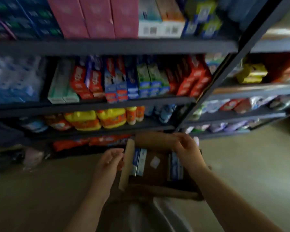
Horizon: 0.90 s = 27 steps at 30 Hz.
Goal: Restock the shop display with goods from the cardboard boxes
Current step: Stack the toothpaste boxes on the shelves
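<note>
Behind cardboard box (141,139), stocked shelves (107,46).

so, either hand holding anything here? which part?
Nothing held. Left hand hovers open by the cardboard box's left flap; right hand hangs loosely curled over the box, no grip.

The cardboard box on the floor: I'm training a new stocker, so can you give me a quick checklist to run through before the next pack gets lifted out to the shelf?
1. Box open: the cardboard box has its left flap up, contents exposed. Ok.
2. Goods left inside: blue packs stand by the left wall, more on the right. Ok.
3. Left hand free: fingers relaxed beside the flap, holding nothing. Ok.
4. Right hand free: over the box, fingers loosely curled; blur hides whether it pinches anything. Cannot tell.
5. Room on the toothpaste shelf: rows look packed to the front edge. Not ok.
6. Pack matches shelf product: labels blurred. Cannot tell.
</note>
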{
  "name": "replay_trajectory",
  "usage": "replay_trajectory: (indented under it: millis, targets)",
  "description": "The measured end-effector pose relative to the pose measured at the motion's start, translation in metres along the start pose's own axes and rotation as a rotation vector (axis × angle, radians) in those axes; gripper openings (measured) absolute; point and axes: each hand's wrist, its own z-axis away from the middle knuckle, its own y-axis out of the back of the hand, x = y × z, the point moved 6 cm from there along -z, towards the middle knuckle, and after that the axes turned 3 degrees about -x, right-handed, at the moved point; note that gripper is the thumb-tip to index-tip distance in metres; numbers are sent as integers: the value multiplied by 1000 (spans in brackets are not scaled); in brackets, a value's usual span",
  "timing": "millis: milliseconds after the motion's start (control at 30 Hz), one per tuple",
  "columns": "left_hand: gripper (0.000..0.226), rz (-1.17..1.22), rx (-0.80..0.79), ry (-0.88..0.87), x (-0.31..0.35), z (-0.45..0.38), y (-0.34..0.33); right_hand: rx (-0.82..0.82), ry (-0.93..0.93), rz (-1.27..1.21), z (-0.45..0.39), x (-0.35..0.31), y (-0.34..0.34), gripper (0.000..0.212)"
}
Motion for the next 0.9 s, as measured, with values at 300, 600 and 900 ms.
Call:
replay_trajectory:
  millis: [300,600,900]
  targets:
    - [13,-105,-49,262,-155,-43,-48,-43,-445,50,18,221,-31,16]
    - [13,-273,-79,183,-252,-153,-85,-203,-454,215,-78,347,-98,29]
    - [15,-360,-106,130,-349,-284,-108,-416,-454,445,-208,451,-195,35]
